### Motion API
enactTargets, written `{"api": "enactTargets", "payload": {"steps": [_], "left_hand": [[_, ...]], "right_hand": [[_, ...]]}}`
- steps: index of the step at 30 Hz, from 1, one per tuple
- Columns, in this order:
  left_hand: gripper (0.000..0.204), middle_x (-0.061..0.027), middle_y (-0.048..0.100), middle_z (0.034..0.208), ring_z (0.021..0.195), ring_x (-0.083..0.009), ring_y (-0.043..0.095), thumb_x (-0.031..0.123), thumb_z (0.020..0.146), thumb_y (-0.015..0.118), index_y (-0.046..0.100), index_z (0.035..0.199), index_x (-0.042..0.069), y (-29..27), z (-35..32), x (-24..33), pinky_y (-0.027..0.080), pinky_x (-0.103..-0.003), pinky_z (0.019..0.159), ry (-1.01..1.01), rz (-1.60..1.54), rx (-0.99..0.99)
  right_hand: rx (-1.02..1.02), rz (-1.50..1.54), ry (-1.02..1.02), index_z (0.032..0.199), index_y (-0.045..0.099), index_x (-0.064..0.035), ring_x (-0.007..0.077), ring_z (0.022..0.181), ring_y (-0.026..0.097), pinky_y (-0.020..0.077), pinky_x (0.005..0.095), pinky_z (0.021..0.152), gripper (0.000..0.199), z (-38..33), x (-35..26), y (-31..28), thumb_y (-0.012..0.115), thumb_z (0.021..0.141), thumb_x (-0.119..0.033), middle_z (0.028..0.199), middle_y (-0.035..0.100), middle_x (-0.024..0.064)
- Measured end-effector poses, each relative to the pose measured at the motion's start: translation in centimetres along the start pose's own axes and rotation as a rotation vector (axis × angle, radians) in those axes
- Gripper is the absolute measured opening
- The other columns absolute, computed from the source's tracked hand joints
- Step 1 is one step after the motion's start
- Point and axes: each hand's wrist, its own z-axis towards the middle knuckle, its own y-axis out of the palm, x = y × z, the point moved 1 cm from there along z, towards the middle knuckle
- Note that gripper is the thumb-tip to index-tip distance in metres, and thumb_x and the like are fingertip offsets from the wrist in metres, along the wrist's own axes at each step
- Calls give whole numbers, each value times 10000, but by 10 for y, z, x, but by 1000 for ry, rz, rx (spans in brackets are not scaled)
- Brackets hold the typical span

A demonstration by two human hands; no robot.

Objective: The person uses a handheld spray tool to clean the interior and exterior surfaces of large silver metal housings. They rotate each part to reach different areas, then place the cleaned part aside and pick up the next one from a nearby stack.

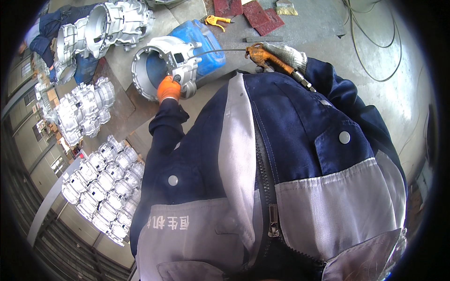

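Note:
A silver cast-metal gearbox housing (pixel 152 49) leans against a blue plastic drum (pixel 206 58), its round open end to the left. My left hand (pixel 169 89), in an orange glove, closes on the housing's near edge; a small dark piece shows by its fingertips and I cannot make out what it is. In a whitish work glove, my right hand (pixel 291 57) is wrapped round an orange air blow gun (pixel 263 55). The gun's long thin nozzle points left, and its tip reaches the housing's right side. A metal hose fitting hangs from the handle.
Beyond the drum lie another yellow blow gun (pixel 217 20), dark red pads (pixel 255 17), a brush (pixel 286 7) and a flat bar (pixel 262 39). Hoses (pixel 398 47) loop at right. Stacked housings (pixel 105 187) stand left; a co-worker's dark sleeve (pixel 42 47) is at far left.

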Motion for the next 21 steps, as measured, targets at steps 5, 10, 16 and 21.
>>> {"api": "enactTargets", "payload": {"steps": [5,10,16,21], "left_hand": [[282,-180,661,965,926,-344,623,288,839,572,636,1016,79,1,2,-2,463,-392,816,9,6,8],[286,-177,663,951,911,-346,626,304,843,575,638,1008,80,1,2,-3,465,-396,805,12,1,17],[292,-178,664,939,906,-346,626,324,849,570,641,1000,84,1,2,-2,467,-397,798,5,23,32],[302,-178,664,935,909,-350,624,339,856,566,643,1001,86,3,3,-4,465,-397,804,22,15,48]], "right_hand": [[44,67,34,1088,589,-42,154,688,640,552,249,625,411,0,3,3,565,905,-409,918,657,91],[94,54,45,1094,589,-42,155,692,645,558,247,627,418,2,3,6,579,896,-410,913,659,96],[97,57,97,1093,592,-44,155,685,647,560,250,620,423,0,1,8,571,898,-420,916,658,97],[-1,52,36,1092,590,-38,155,676,645,560,249,608,425,1,0,15,553,909,-420,908,659,90]]}}
